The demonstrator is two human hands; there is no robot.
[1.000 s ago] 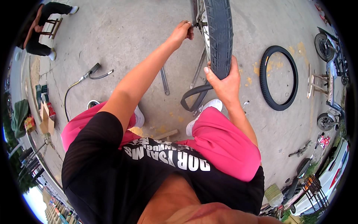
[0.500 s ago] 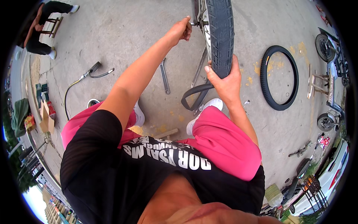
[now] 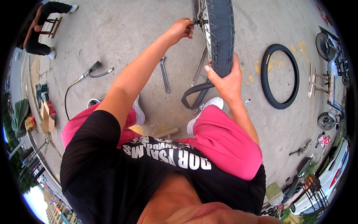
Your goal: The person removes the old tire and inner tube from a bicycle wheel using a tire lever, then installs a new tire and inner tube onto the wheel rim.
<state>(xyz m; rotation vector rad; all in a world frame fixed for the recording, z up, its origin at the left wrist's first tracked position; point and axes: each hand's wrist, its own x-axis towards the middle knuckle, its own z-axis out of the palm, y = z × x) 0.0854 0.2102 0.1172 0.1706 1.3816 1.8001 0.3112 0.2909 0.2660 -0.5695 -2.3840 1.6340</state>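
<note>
A bicycle wheel stands upright ahead of me, its black tire (image 3: 221, 35) facing me and its spokes (image 3: 207, 37) showing on the left. My right hand (image 3: 228, 80) grips the tire's near side, thumb to the left and fingers round the right. At the hub, the curled fingers of my left hand (image 3: 181, 30) close on the end of the axle (image 3: 197, 22); the fingertips are partly hidden. Below the wheel, a black inner tube (image 3: 194, 91) lies in a loop on the ground beside long metal bars (image 3: 200, 67).
A wrench (image 3: 164, 76) lies left of the wheel. Farther left is an air hose with a gauge (image 3: 89, 71). A loose tire (image 3: 265, 74) lies at the right. Cardboard boxes (image 3: 46, 117) and a seated person (image 3: 39, 28) are at the left; parked scooters (image 3: 330, 82) line the right.
My left hand has moved slightly right, its fingers coming onto the axle end. My right hand keeps its grip on the tire.
</note>
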